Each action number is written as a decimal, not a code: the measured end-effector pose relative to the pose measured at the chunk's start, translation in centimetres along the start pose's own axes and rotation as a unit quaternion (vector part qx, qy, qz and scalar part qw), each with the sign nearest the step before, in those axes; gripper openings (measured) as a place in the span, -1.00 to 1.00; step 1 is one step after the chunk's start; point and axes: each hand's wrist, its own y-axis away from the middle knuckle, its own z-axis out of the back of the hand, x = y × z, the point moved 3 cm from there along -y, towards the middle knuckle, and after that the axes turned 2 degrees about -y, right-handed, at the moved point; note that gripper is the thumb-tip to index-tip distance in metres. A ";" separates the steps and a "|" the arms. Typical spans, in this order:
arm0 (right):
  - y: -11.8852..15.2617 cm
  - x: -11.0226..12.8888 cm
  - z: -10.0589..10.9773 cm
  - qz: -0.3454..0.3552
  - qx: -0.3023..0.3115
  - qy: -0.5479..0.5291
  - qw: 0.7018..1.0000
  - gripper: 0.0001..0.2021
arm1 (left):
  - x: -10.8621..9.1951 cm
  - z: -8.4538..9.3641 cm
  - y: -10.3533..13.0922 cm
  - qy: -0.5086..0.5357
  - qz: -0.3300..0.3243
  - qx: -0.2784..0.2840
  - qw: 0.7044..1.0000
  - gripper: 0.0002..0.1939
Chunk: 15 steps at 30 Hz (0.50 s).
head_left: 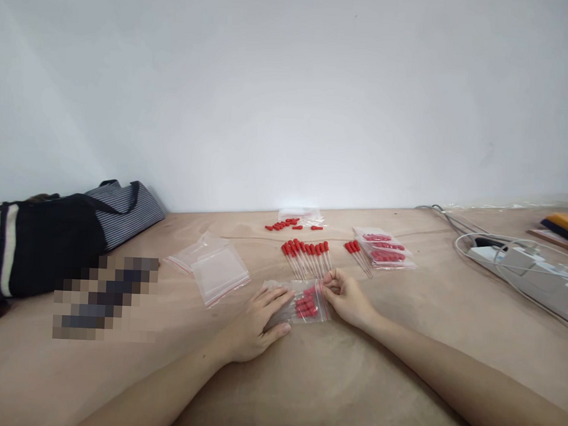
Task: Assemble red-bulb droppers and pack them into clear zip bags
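A clear zip bag [289,309] with several red-bulbed droppers inside lies flat in front of me, its red-lined opening toward the right. My left hand [263,319] rests on the bag's left part, fingers spread. At the opening's upper corner, my right hand [346,297] pinches the bag edge between thumb and fingers. Just beyond the bag lies a row of red-topped droppers [305,255], with a smaller group of droppers [356,254] to the right. Filled bags [386,250] are stacked behind my right hand. Flat unfilled bags [220,270] lie to the left.
Loose red bulbs [283,224] and a clear bag [300,214] lie near the wall. A black bag [52,243] and striped pouch [128,215] stand at the left. At the right are a white power strip [526,277], cables and a yellow-edged object [566,226].
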 end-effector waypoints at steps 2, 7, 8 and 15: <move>0.0 0.3 -0.3 -0.005 0.004 0.015 1.000 -0.82 | 0.0 0.0 0.0 0.003 0.000 0.005 1.000 -0.49; -0.1 0.8 -1.1 0.001 0.026 0.065 0.998 -0.83 | 0.0 0.0 -0.1 0.006 -0.003 0.006 1.000 -0.49; 0.0 0.9 -1.1 0.005 0.026 0.074 0.997 -0.83 | 0.0 0.0 -0.1 0.006 -0.002 0.004 1.000 -0.49; 0.7 1.8 -1.5 0.044 0.126 0.051 0.990 -0.78 | 0.1 -0.1 -0.1 -0.008 0.004 0.007 1.000 -0.47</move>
